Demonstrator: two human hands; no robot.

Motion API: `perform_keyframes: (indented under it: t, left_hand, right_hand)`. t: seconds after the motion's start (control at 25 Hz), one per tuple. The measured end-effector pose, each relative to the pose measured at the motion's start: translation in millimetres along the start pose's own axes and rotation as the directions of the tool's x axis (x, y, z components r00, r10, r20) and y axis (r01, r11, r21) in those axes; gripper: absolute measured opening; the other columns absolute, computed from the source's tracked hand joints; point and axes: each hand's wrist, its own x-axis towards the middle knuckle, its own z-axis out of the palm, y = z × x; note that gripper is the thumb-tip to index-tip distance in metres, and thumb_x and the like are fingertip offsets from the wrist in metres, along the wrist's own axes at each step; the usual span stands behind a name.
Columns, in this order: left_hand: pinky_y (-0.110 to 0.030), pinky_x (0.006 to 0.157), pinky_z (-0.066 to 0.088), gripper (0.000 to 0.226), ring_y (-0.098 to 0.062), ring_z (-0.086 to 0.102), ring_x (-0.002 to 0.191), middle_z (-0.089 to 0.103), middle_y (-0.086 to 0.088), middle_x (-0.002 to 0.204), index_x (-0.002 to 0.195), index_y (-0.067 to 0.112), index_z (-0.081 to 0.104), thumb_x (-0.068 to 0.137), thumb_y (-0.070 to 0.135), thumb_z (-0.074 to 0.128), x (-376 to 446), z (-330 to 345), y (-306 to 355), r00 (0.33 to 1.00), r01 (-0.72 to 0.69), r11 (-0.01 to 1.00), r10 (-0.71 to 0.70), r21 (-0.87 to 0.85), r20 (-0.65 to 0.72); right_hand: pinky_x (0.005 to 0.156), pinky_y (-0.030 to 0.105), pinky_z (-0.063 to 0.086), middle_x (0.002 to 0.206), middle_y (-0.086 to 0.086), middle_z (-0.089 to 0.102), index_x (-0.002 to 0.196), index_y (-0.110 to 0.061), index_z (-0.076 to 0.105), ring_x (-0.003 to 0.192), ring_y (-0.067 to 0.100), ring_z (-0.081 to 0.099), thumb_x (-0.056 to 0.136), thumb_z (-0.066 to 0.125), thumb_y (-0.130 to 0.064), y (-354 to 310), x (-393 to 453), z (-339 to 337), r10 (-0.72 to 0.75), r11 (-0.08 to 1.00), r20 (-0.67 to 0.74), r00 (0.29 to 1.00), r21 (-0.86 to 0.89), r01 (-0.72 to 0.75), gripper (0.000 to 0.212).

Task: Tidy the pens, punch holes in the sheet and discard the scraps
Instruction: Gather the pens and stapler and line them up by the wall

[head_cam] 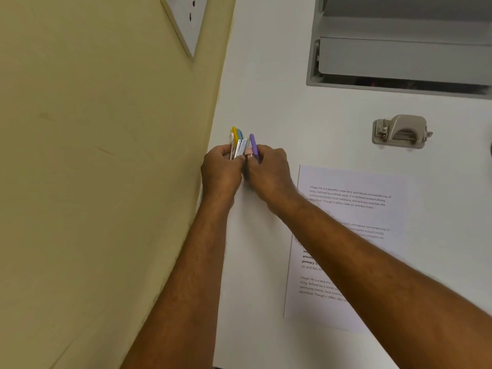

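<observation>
Head view: both hands' fingers (234, 155) clasp the pens (241, 143).

Office or study desk. White desk (266, 75) against a yellow wall (93, 155), wall socket (186, 17) up-left of the grip. Right of the grip: printed sheet (354, 187), grey hole punch (400, 131); grey cable tray (399, 54) beyond.

Bare tabletop (306, 123) lies open between the wall (106, 155) (hard by the pens (241, 145)) and hole punch (400, 131).
</observation>
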Motion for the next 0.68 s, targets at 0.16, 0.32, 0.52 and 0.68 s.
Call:
perform_keyframes:
  t: [0.16, 0.32, 0.52, 0.68]
  left_hand:
    - [-0.033, 0.075, 0.062, 0.028, -0.018, 0.071, 0.084, 0.076, -0.003, 0.107, 0.119, 0.014, 0.072, 0.096, 0.029, 0.072, 1.4, -1.2, -1.9, 0.994, -0.088, 0.977, 0.099, 0.197, -0.048]
    - [-0.029, 0.075, 0.059, 0.037, -0.017, 0.071, 0.091, 0.075, 0.000, 0.113, 0.123, 0.013, 0.070, 0.097, 0.039, 0.070, -2.5, -0.4, -0.2, 0.978, -0.132, 0.911, 0.183, 0.390, -0.096]
    - [-0.033, 0.079, 0.061, 0.043, -0.020, 0.069, 0.098, 0.069, -0.005, 0.115, 0.125, 0.012, 0.066, 0.095, 0.042, 0.070, -0.9, 3.6, -3.1, 0.972, -0.134, 0.877, 0.207, 0.462, -0.110]
    - [-0.029, 0.072, 0.046, 0.033, -0.016, 0.055, 0.092, 0.064, -0.007, 0.112, 0.120, 0.011, 0.068, 0.098, 0.035, 0.067, -2.6, 5.3, -4.3, 0.968, -0.127, 0.859, 0.215, 0.495, -0.126]
  right_hand:
    - [0.077, 0.011, 0.041, 0.137, 0.008, 0.056, 0.146, -0.013, 0.054, 0.105, 0.014, 0.056, 0.107, 0.055, -0.032, -2.9, 0.2, 1.0, -0.007, 0.999, -0.047, 0.999, -0.050, 0.005, 0.043]
    - [0.091, 0.031, 0.054, 0.133, 0.006, 0.061, 0.141, -0.016, 0.049, 0.114, 0.022, 0.063, 0.101, 0.065, -0.026, 1.3, 2.2, -6.6, 0.006, 1.000, -0.089, 0.996, -0.030, -0.009, 0.044]
    - [0.078, 0.024, 0.052, 0.111, 0.004, 0.058, 0.126, -0.013, 0.051, 0.097, 0.016, 0.060, 0.101, 0.064, -0.016, 5.7, -1.0, -12.2, -0.017, 1.000, -0.107, 0.994, -0.016, 0.015, 0.028]
    - [0.085, 0.020, 0.045, 0.122, 0.004, 0.056, 0.131, -0.012, 0.058, 0.106, 0.012, 0.055, 0.100, 0.066, -0.013, 10.6, -3.8, -10.8, -0.050, 0.998, -0.085, 0.995, 0.032, 0.053, 0.032]
